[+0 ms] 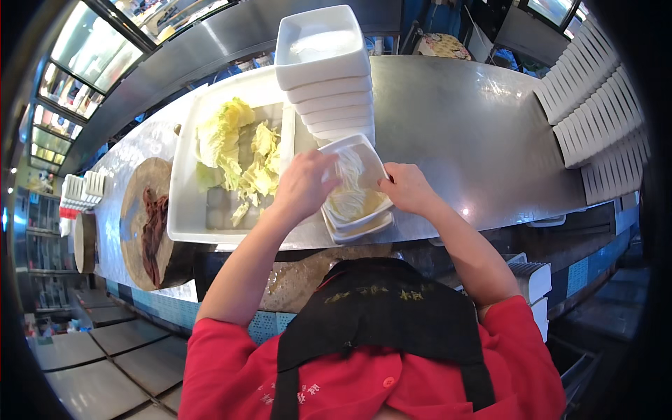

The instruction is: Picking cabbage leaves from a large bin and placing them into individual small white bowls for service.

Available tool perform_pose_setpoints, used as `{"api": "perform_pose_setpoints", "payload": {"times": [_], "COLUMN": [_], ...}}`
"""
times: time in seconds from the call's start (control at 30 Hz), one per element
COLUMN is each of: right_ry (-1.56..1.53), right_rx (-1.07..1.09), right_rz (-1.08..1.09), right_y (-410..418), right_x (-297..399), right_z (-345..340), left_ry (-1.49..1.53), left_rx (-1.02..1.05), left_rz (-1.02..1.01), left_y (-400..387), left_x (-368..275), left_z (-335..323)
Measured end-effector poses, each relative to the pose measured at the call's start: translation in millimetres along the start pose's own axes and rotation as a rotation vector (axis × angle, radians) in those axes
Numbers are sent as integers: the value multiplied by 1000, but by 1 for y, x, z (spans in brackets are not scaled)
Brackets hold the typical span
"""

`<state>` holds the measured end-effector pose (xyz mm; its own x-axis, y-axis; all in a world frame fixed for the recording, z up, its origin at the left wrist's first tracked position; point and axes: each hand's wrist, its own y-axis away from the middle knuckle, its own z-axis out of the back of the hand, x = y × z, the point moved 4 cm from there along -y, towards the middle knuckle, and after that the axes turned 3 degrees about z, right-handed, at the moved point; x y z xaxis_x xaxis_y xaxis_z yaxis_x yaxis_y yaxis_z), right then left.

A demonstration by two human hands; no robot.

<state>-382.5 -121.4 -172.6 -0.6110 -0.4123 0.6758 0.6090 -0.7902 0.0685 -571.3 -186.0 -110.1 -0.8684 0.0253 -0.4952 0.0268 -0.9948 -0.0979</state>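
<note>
My right hand (407,188) grips the right rim of a white square dish (379,206), thumb on the edge. Pale napa cabbage pieces (347,190) lie in that dish. My left hand (308,181) is at the dish's left side, its fingers over the rim and cabbage; whether they hold anything is hidden. Another white dish (362,234) sits beneath. Just behind stands a tall stack of white square dishes (338,100). To the left, a white rectangular tray (181,205) contains yellow-green napa cabbage leaves (223,142) and loose scraps.
On the left, a round wooden chopping block (134,210) bears a strip of dark red meat (154,236). Slanted stacks of white dishes (583,105) stand at the right end of the steel counter (462,142). More white dishes (83,189) are at the far left.
</note>
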Motion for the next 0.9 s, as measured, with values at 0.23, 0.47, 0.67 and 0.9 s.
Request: {"api": "perform_pose_setpoints", "payload": {"times": [0.23,0.47,0.67,0.9], "right_ry": [-79,-27,-15,-71], "right_rx": [-21,-42,-208,-208], "right_rz": [9,-56,-49,-120], "right_y": [29,38,48,43], "right_x": [15,17,24,40], "right_z": [1,-8,9,41], "left_ry": [63,49,-334,122], "left_rx": [-134,-102,291,179], "left_rz": [-131,412,57,315], "left_y": [32,34,20,-11], "left_x": [8,169,168,228], "left_z": [34,63,2,30]}}
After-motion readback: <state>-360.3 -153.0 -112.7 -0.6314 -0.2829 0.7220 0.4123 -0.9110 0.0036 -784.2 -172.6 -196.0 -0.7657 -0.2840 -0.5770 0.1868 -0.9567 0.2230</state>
